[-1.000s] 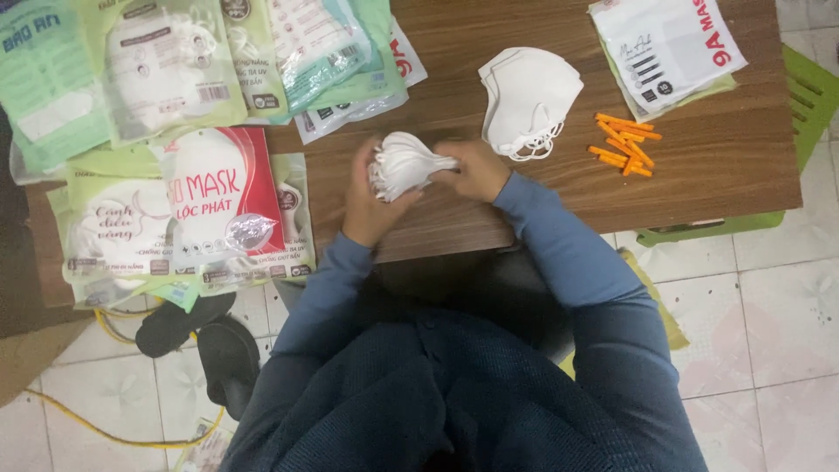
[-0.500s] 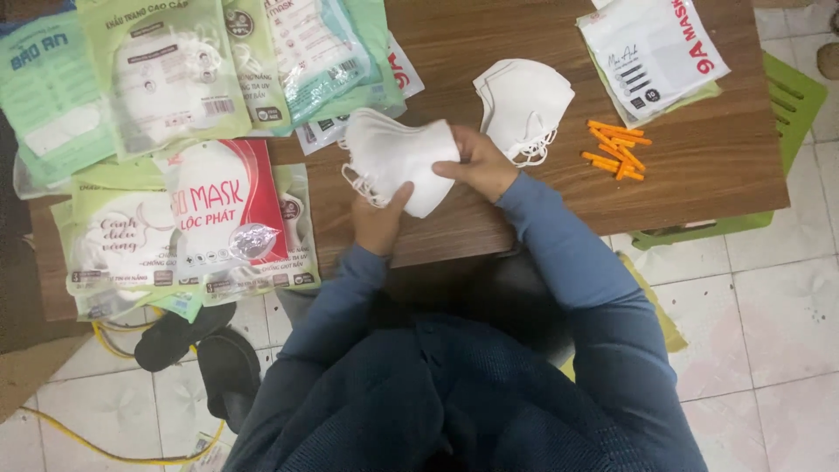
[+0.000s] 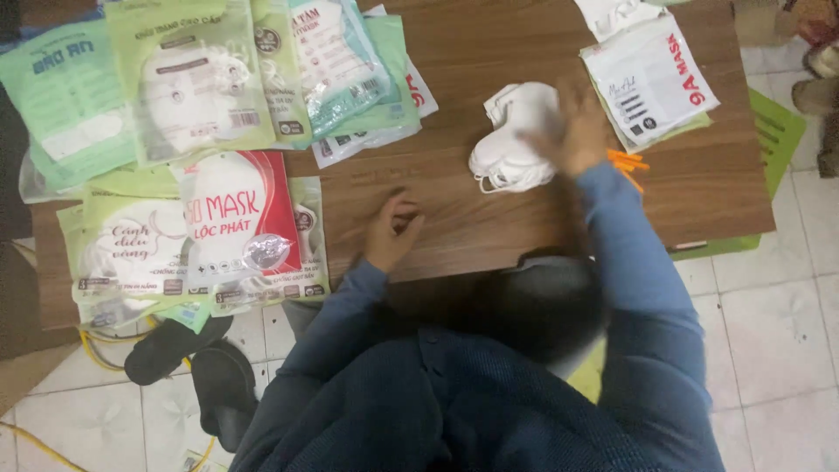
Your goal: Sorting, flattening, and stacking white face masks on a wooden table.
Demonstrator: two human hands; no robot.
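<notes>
Our right hand [image 3: 578,127], blurred, rests on the stack of white cup-shaped masks [image 3: 514,140], grip unclear; we should press squarely; our left hand [image 3: 391,234] lies loosely curled, empty, on the brown wooden surface [image 3: 489,218].

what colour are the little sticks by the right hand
Orange: the sticks lie on the wooden table beside the right hand, seen in the head view.

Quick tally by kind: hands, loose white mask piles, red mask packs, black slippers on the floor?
Hands: 2, left hand and right hand
Pile of loose white masks: 1
Red pack: 1
Black slippers: 2
Total: 6
</notes>
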